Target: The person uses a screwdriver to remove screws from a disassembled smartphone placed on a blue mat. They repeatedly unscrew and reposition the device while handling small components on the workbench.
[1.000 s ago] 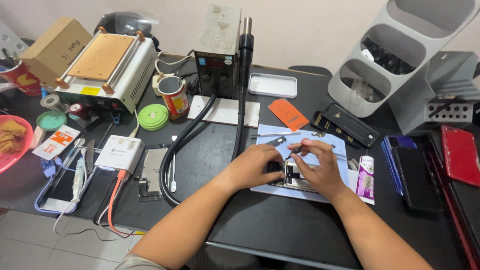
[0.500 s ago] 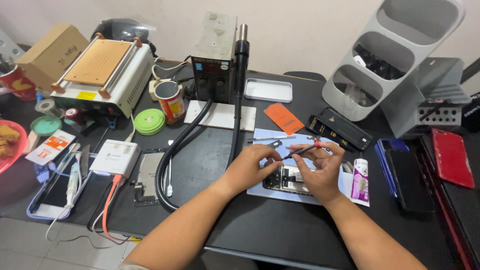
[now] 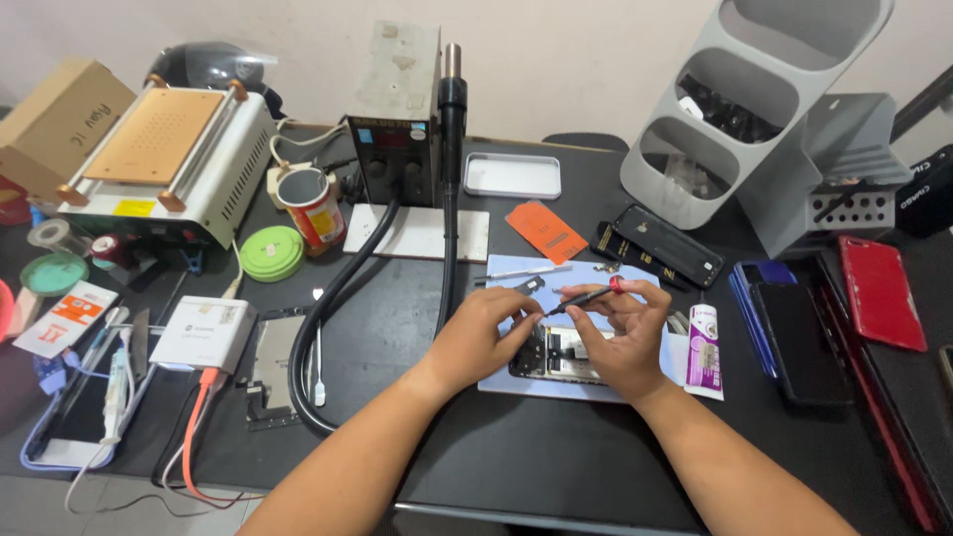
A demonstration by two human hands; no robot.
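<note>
An opened phone with its insides showing lies on a pale blue mat on the black table. My left hand rests on the phone's left edge, fingers curled against it. My right hand grips a thin black screwdriver with a red cap, its tip pointing left toward my left fingers above the phone. A small dark part and a silver tool lie on the mat behind my hands.
A hot-air station with a black hose stands behind. A heating plate machine is at far left. A glue tube, several phones, an orange card, a grey rack, a can and a white box surround the mat.
The screwdriver has risen from the phone and now sits level above it. My left fingers have moved up to its tip. The view shifted slightly.
</note>
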